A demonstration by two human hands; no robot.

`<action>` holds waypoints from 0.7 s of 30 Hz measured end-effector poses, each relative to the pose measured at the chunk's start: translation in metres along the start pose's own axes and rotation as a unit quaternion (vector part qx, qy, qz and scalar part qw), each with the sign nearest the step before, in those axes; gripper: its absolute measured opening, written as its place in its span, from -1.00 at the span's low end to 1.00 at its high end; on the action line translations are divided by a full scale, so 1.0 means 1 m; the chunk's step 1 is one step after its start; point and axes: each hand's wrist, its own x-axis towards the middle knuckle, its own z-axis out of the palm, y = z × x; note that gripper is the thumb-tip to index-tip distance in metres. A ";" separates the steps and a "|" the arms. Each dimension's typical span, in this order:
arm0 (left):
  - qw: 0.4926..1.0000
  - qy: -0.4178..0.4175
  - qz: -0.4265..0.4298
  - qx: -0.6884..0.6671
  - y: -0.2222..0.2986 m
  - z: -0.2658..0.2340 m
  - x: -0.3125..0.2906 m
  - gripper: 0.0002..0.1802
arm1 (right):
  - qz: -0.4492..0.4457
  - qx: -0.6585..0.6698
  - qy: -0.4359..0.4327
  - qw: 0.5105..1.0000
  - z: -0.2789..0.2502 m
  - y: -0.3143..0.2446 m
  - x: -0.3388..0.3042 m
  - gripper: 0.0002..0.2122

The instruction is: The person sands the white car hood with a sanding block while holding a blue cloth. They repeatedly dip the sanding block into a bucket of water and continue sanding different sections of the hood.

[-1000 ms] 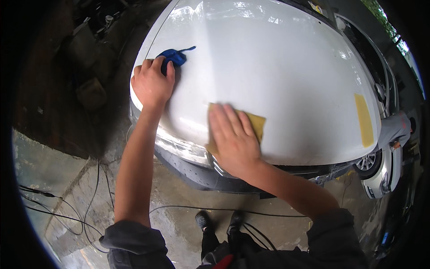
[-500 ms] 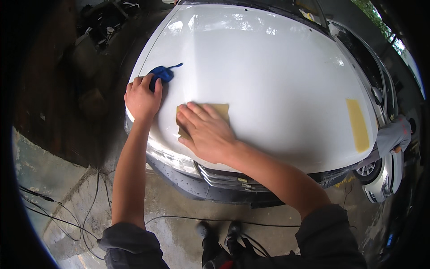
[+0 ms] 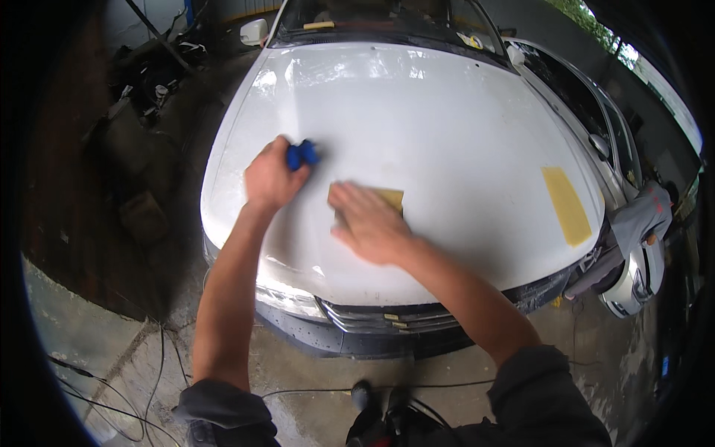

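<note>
My left hand [image 3: 272, 175] is closed around a bunched blue cloth [image 3: 302, 155] over the left part of a white car hood [image 3: 439, 134]. Part of the cloth pokes out past my fingers. Close by on the right, my right hand [image 3: 369, 223] lies flat, its fingers stretched over a tan sheet of sandpaper [image 3: 391, 200] on the hood. Motion smears the fingers, and they hide much of the sheet. Toward the hood's right edge lies another long yellowish sheet of sandpaper [image 3: 566, 206], apart from both hands.
Below the hood are the grille [image 3: 395, 320] and a dark bumper [image 3: 365, 344]. A person in grey [image 3: 640, 216] bends beside another white car [image 3: 633, 287] at the right. Black cables [image 3: 112, 372] run over the concrete floor. Dark clutter [image 3: 160, 89] stands at the left.
My left hand has moved right with the cloth, away from the hood's left edge. My right hand has slid right with the sandpaper. The view has tilted up, showing more windshield.
</note>
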 end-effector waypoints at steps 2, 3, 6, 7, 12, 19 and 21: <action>0.998 -0.041 0.026 -0.033 0.036 0.000 0.004 -0.57 | -0.079 0.032 -0.042 0.995 -0.003 -0.046 -0.051 -0.34; 0.995 -0.060 0.065 -0.037 0.057 0.004 0.010 -0.55 | -0.094 0.029 -0.044 0.994 -0.006 -0.043 -0.066 -0.35; 0.984 -0.094 0.149 -0.030 0.116 0.013 0.026 -0.60 | -0.036 0.023 -0.023 0.999 -0.014 0.002 -0.033 -0.42; 0.982 -0.074 0.167 -0.043 0.125 0.019 0.028 -0.61 | 0.069 0.048 -0.090 0.992 -0.033 0.021 0.000 -0.47; 0.979 -0.055 0.193 -0.023 0.106 0.025 0.020 -0.65 | 0.004 0.038 0.004 0.999 -0.017 0.029 -0.012 -0.51; 0.981 0.113 -0.039 0.155 -0.051 0.005 -0.056 -0.59 | -0.029 0.035 -0.078 0.996 -0.013 0.089 0.007 -0.38; 0.969 0.154 -0.049 0.186 -0.043 0.004 -0.045 -0.59 | 0.021 0.026 -0.030 0.999 -0.024 0.136 0.064 -0.44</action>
